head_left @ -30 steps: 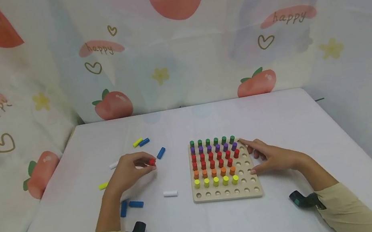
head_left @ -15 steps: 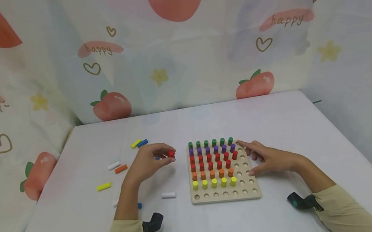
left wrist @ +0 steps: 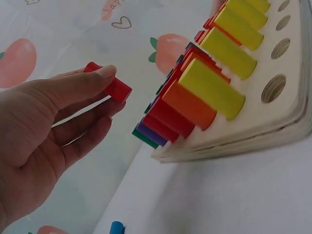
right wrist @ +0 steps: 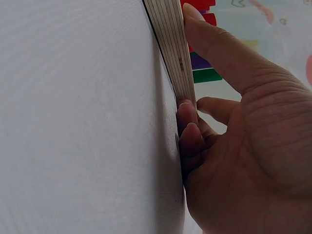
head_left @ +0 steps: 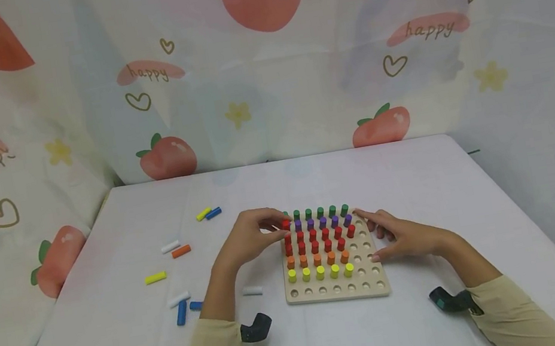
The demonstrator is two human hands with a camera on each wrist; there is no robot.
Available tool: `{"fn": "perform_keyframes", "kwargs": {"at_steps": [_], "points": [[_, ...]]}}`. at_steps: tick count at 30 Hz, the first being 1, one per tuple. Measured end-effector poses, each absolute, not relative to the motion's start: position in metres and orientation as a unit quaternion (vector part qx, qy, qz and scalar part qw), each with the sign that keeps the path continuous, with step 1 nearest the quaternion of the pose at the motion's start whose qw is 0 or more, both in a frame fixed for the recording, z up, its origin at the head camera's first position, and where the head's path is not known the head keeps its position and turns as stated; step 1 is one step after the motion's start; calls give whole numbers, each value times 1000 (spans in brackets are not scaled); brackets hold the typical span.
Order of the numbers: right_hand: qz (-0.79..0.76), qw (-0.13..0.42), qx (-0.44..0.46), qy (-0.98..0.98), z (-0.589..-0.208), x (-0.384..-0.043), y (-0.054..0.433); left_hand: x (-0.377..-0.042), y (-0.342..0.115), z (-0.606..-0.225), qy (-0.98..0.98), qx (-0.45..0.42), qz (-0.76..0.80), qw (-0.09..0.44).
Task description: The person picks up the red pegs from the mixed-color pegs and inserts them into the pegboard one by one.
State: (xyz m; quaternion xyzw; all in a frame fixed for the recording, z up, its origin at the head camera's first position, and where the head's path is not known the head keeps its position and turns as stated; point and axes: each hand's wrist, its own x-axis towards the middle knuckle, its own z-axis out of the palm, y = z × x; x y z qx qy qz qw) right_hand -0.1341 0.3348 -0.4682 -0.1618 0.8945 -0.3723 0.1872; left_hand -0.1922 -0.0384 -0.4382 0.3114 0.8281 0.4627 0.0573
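My left hand (head_left: 252, 236) pinches a red peg (left wrist: 117, 91) between thumb and fingertips. It holds the peg over the far left corner of a wooden pegboard (head_left: 329, 290), where the fingertips overlap the green and purple rows. Pegs stand upright in rows: green (head_left: 320, 213), purple (head_left: 323, 223), two of red (head_left: 328, 245), orange (head_left: 331, 258) and yellow (head_left: 334, 271). The nearest row of holes and several at the right hold no pegs. My right hand (head_left: 407, 234) grips the board's right edge, thumb on its top face and curled fingers (right wrist: 191, 139) against its side.
Loose pegs lie left of the board on the white table (head_left: 337, 345): an orange peg (head_left: 181, 251), white pegs (head_left: 252, 290), blue pegs (head_left: 181, 313) and yellow pegs (head_left: 155, 277). A patterned cloth (head_left: 286, 93) hangs around the table's back and sides.
My left hand has carried the red peg rightward from among the loose pegs to above the board's far left corner. The right hand keeps its place at the board's edge.
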Motion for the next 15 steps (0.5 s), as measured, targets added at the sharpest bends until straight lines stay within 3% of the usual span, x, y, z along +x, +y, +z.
{"fn": "perform_keyframes", "kwargs": {"at_steps": [15], "points": [[-374, 187, -166, 893, -469, -135, 336, -177, 21, -439, 818, 325, 466, 90]]}}
